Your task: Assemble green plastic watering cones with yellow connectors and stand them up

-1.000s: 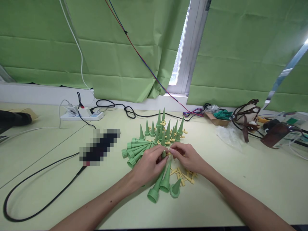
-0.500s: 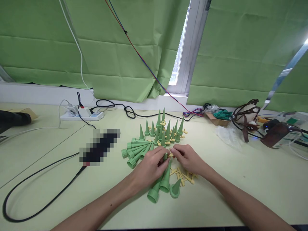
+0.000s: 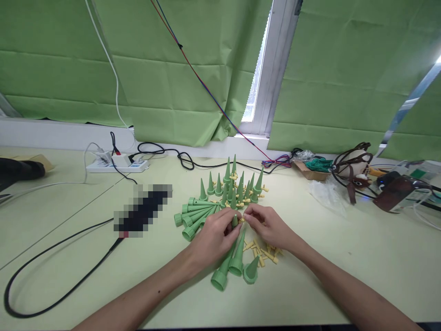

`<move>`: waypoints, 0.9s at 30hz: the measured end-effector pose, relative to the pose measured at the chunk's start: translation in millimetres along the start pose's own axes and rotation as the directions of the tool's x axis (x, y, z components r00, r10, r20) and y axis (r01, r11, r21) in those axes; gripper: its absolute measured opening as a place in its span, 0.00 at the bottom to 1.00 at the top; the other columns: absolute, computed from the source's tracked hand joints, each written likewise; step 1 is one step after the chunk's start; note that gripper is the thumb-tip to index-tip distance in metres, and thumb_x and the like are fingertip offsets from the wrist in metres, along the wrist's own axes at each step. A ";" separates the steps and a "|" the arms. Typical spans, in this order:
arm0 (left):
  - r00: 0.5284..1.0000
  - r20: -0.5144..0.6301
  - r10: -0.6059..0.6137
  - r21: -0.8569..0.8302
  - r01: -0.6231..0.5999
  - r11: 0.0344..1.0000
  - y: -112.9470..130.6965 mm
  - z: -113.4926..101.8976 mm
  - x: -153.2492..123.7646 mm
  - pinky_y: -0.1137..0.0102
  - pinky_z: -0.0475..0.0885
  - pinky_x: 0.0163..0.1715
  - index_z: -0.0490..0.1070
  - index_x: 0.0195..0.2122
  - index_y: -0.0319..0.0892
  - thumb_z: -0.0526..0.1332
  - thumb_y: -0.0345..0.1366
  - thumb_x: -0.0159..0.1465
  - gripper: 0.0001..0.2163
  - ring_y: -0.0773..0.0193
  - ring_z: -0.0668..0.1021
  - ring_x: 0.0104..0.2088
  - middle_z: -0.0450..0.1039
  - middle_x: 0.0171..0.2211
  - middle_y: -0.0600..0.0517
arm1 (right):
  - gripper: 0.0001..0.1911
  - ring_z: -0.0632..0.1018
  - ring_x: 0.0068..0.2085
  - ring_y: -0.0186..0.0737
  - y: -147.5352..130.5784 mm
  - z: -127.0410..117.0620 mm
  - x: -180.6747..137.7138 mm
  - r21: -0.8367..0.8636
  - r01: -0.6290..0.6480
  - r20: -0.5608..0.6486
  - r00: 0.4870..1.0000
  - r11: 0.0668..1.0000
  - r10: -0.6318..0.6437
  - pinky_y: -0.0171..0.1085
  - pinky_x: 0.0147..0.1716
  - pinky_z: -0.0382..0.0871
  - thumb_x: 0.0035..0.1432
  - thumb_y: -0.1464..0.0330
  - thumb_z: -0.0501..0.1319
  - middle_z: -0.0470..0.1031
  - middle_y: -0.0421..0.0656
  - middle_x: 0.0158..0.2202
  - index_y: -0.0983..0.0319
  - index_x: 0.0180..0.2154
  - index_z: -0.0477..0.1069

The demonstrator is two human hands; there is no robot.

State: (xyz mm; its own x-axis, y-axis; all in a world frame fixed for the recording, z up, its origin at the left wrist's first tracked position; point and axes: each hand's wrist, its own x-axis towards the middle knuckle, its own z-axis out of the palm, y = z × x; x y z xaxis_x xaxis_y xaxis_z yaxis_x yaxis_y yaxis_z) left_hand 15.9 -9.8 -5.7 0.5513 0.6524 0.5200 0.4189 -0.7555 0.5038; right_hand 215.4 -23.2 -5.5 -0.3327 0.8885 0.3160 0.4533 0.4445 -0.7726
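My left hand (image 3: pixel 212 236) is closed around a green cone spike (image 3: pixel 234 221), whose tip pokes up between the fingers. My right hand (image 3: pixel 268 225) pinches a small yellow connector (image 3: pixel 242 219) against that cone's side. Both hands meet over the table's middle. Behind them stand several upright green cones (image 3: pixel 237 186) with yellow pieces fitted. A fan of green cones (image 3: pixel 193 215) lies flat to the left. Three more lying cones (image 3: pixel 229 266) rest below my hands, beside a heap of loose yellow connectors (image 3: pixel 263 252).
A black cable (image 3: pixel 51 271) loops across the left of the pale green table (image 3: pixel 361 266). A white power strip (image 3: pixel 117 164) sits at the back left. A blurred dark object (image 3: pixel 143 209) lies left of the cones. Bags, straps and clutter (image 3: pixel 358 177) fill the back right.
Both hands dipped slightly toward me half a second ago and have come back up a little. They stay together on the same cone and connector.
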 end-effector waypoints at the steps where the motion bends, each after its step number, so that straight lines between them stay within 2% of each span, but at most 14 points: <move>1: 1.000 0.003 0.002 -0.003 -0.002 1.000 0.2 -0.1 0.0 0.72 0.67 0.29 0.71 0.38 0.41 0.57 0.29 0.67 0.04 0.67 0.72 0.29 0.72 0.32 0.53 | 0.13 0.64 0.26 0.34 0.0 0.2 0.1 -0.017 0.002 -0.006 1.000 1.000 -0.002 0.34 0.27 0.57 0.69 0.63 0.53 0.63 0.36 0.25 0.60 0.32 0.66; 6: 0.999 0.036 0.018 -0.020 -0.017 1.000 1.4 -0.9 1.2 0.72 0.67 0.29 0.71 0.39 0.41 0.57 0.29 0.67 0.04 0.67 0.72 0.29 0.72 0.33 0.53 | 0.18 0.61 0.25 0.33 0.5 1.3 1.1 -0.110 0.010 -0.020 1.000 0.994 -0.012 0.34 0.26 0.54 0.70 0.63 0.51 0.58 0.35 0.22 0.60 0.25 0.57; 12: 0.998 0.057 0.026 -0.014 -0.026 1.000 2.1 -1.4 0.7 0.72 0.67 0.29 0.71 0.39 0.41 0.57 0.28 0.67 0.05 0.66 0.72 0.29 0.73 0.33 0.53 | 0.22 0.61 0.24 0.32 2.5 2.8 0.7 -0.139 0.009 -0.008 1.000 0.990 -0.010 0.34 0.26 0.54 0.71 0.62 0.48 0.58 0.34 0.20 0.61 0.23 0.56; 17: 0.999 0.041 0.019 -0.011 -0.018 1.000 0.9 -1.4 -0.2 0.72 0.68 0.30 0.72 0.42 0.42 0.57 0.28 0.67 0.06 0.66 0.73 0.30 0.74 0.35 0.53 | 0.20 0.61 0.25 0.33 1.4 2.2 0.2 -0.093 0.005 -0.031 0.999 0.996 -0.008 0.34 0.26 0.54 0.70 0.61 0.51 0.59 0.35 0.22 0.61 0.25 0.60; 22: 1.000 0.001 0.012 0.001 -0.012 1.000 1.3 -1.7 0.4 0.72 0.68 0.29 0.72 0.40 0.42 0.57 0.29 0.67 0.05 0.67 0.73 0.29 0.72 0.32 0.53 | 0.14 0.65 0.28 0.35 -0.2 0.4 -0.5 0.030 -0.011 0.036 0.999 0.999 0.010 0.34 0.28 0.59 0.70 0.60 0.53 0.66 0.37 0.27 0.61 0.36 0.69; 27: 1.000 0.017 0.016 -0.002 -0.016 1.000 2.1 -2.3 0.1 0.72 0.68 0.29 0.72 0.40 0.42 0.57 0.28 0.67 0.06 0.66 0.72 0.28 0.73 0.32 0.53 | 0.15 0.64 0.27 0.34 1.2 1.1 -0.6 0.015 -0.009 0.028 1.000 1.000 0.008 0.34 0.27 0.57 0.69 0.59 0.53 0.64 0.36 0.25 0.61 0.33 0.67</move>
State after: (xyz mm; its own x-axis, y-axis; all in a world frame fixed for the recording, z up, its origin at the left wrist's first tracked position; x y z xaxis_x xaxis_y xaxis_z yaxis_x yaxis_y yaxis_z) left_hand 15.2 -11.2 -3.0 0.5706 0.6388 0.5161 0.4086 -0.7660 0.4963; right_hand 215.2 -23.3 -7.2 -0.3522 0.8886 0.2939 0.4437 0.4350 -0.7835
